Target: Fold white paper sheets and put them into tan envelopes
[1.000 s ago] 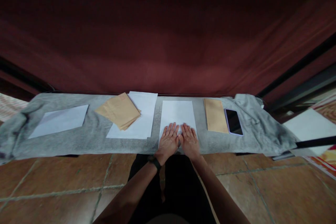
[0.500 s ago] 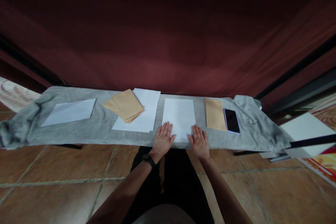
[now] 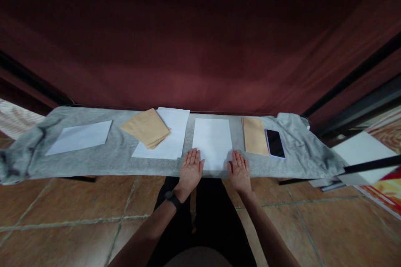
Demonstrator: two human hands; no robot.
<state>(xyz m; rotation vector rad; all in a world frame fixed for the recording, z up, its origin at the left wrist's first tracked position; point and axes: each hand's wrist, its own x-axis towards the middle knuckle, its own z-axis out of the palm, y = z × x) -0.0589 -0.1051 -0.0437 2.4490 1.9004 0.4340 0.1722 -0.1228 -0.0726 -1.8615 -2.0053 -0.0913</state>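
Note:
A white sheet of paper (image 3: 212,142) lies flat on the grey cloth in front of me. My left hand (image 3: 190,172), with a dark band on its wrist, is at the sheet's lower left corner, fingers stretched out. At the lower right corner is my right hand (image 3: 239,173), also flat with its fingers extended. Neither hand grips anything. Left of the sheet, a fanned stack of brown envelopes (image 3: 147,127) rests partly on other white paper (image 3: 175,133). To the right lies another pile of brown envelopes (image 3: 255,135).
A phone (image 3: 275,143) sits beside the right-hand envelopes. Another white sheet (image 3: 79,137) lies at the far left. The grey cloth (image 3: 122,164) covers a narrow table, bunched at both ends. A dark red panel (image 3: 200,58) stands behind it, and white boards (image 3: 363,154) are at the right.
My left hand has slid slightly left and toward me, its fingers now at the sheet's edge. My right hand has shifted only a little. The sheet looks unmoved on the cloth.

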